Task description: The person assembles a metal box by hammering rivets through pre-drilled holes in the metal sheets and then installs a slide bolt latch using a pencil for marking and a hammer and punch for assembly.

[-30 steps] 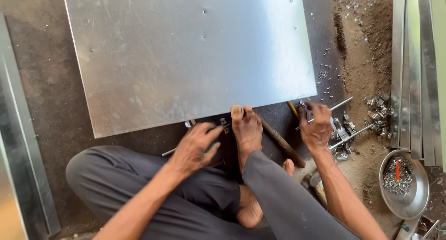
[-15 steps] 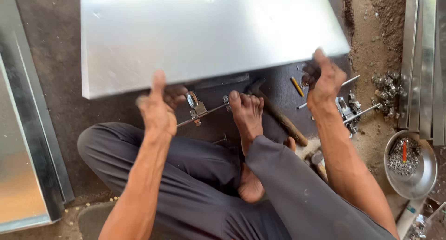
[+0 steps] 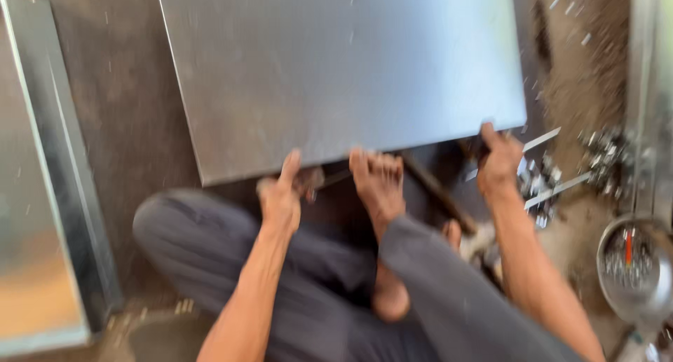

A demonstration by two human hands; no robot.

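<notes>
Galvanised sheet (image 3: 343, 67) lies flat on the floor ahead of my foot (image 3: 378, 183). My left hand (image 3: 280, 194) grips its near edge, my right hand (image 3: 499, 162) clamps the near right corner. Metal strips (image 3: 543, 141) beside that corner remain untouched.

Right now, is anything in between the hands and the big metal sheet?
No. Both hands are already on its near edge: the left hand at the sheet, the right hand by its right corner. A bare foot rests at the edge between them.
</notes>
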